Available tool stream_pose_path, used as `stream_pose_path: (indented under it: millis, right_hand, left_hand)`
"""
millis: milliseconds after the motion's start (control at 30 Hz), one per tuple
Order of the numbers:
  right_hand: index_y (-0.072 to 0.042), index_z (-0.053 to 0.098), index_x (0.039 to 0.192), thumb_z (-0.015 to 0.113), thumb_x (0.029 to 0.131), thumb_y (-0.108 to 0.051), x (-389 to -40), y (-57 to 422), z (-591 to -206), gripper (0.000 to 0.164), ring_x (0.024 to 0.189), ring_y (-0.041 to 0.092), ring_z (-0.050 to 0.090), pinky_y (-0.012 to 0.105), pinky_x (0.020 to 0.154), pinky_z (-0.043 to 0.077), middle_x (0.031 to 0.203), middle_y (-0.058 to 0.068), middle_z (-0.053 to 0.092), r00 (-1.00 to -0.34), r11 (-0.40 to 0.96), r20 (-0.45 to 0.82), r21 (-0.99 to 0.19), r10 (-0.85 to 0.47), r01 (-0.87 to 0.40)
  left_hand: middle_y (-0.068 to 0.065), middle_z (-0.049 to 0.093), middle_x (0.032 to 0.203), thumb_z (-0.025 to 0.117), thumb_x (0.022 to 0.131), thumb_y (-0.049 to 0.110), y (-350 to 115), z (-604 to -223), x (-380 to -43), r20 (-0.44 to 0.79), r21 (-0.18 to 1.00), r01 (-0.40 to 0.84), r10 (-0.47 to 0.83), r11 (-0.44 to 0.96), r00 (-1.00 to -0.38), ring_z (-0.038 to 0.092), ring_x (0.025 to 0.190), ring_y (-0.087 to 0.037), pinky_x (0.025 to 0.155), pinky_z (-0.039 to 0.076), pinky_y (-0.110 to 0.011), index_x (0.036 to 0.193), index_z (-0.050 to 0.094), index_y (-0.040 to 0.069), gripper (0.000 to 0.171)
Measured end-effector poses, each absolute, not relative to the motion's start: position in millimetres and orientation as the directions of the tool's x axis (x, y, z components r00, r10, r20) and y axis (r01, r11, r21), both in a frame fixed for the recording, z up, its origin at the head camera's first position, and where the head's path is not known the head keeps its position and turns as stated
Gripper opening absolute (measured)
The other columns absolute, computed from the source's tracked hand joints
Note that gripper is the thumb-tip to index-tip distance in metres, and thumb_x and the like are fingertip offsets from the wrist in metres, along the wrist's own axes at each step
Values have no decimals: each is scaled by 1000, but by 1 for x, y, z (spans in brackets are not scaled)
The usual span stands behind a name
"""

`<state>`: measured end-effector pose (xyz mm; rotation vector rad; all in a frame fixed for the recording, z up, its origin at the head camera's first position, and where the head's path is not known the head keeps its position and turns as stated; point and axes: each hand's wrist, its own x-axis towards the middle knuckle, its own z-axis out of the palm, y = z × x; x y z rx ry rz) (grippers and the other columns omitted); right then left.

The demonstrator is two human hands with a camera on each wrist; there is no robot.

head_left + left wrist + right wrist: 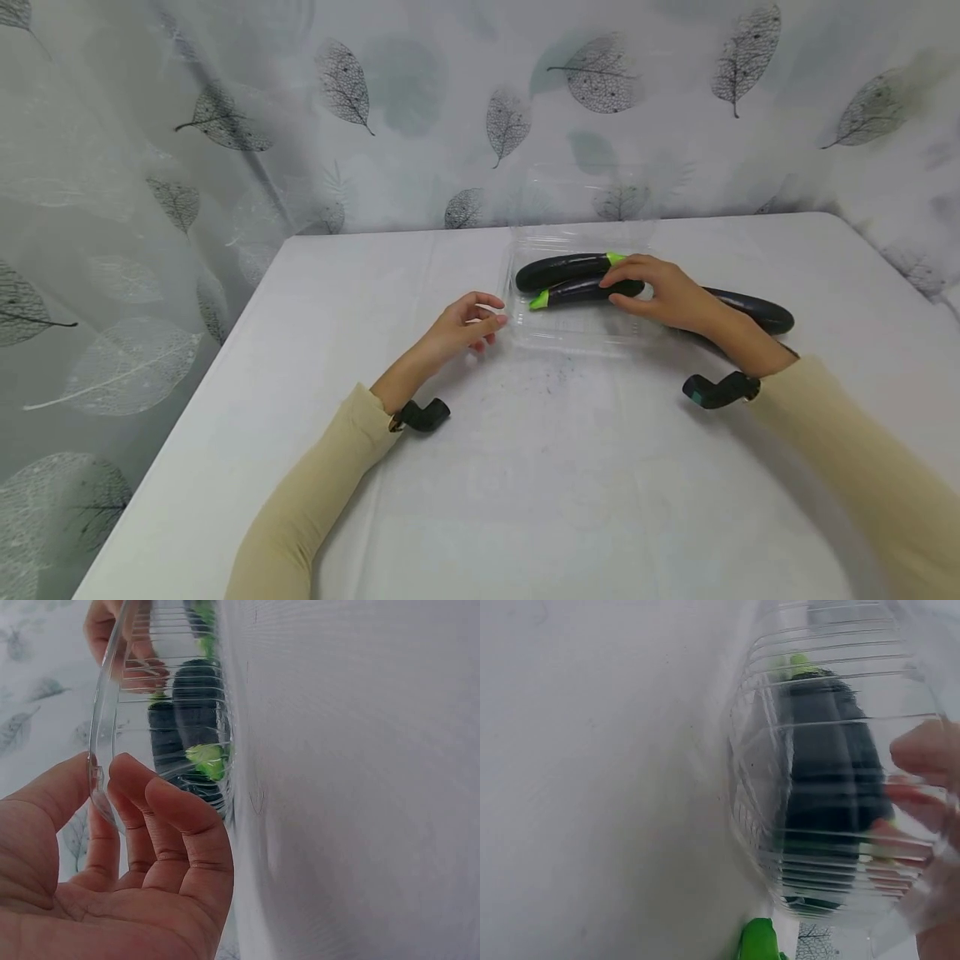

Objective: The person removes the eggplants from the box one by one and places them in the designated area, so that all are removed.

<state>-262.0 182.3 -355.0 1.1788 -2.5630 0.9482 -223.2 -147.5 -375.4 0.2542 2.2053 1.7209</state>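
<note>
A clear plastic box (585,340) stands toward the back of the table, its lid tipped up behind it. Inside lie two dark eggplants side by side: the back one (558,268) has its green cap to the right, the front one (573,292) to the left. My right hand (667,292) reaches into the box and holds the front eggplant near its right end, thumb on the near side, fingers over the top. At the left edge, my left hand (465,325) has the rim between thumb and fingers; the left wrist view shows the thumb tip right at it.
More eggplant (757,312) lies right of the box, partly hidden by my right forearm. A white cloth (480,500) covers the table. Behind hangs a leaf-patterned curtain (420,83). Black camera mounts (423,415) stick out from both wrists.
</note>
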Motion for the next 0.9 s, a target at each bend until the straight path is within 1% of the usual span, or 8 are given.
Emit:
stream_pose_path:
  millis: [300, 500, 733, 900]
  right_hand:
    - [1, 68, 108, 68, 87, 4, -270, 178, -359, 21, 116, 39, 52, 61, 99, 37, 114, 18, 62, -681, 487, 379, -492, -626, -721]
    - [1, 69, 107, 68, 87, 4, -269, 177, -364, 20, 116, 39, 51, 61, 99, 36, 114, 18, 62, -677, 490, 361, -486, -642, -724]
    - [0, 69, 108, 68, 88, 3, -267, 178, -363, 20, 115, 38, 51, 58, 98, 37, 115, 17, 62, -683, 505, 366, -474, -632, -721]
    - [-1, 69, 108, 68, 88, 3, -266, 178, -363, 20, 115, 39, 51, 58, 97, 39, 116, 18, 62, -682, 511, 375, -463, -628, -725]
  left_hand:
    - [-15, 60, 102, 64, 96, 21, -145, -374, -224, -140, 967, -55, 341, 248, -930, 57, 77, -17, 64, 48, -26, 128, 51, 6, 37]
    - [-12, 60, 100, 65, 96, 21, -147, -377, -220, -170, 963, -85, 330, 256, -928, 56, 76, -18, 63, 48, -26, 125, 52, 9, 34]
    - [-14, 60, 101, 63, 97, 21, -146, -375, -218, -148, 968, -66, 341, 240, -928, 56, 75, -15, 64, 48, -26, 128, 51, 5, 37]
    - [-16, 60, 102, 64, 97, 21, -147, -372, -218, -152, 966, -66, 340, 252, -928, 57, 75, -16, 64, 48, -27, 127, 51, 6, 37]
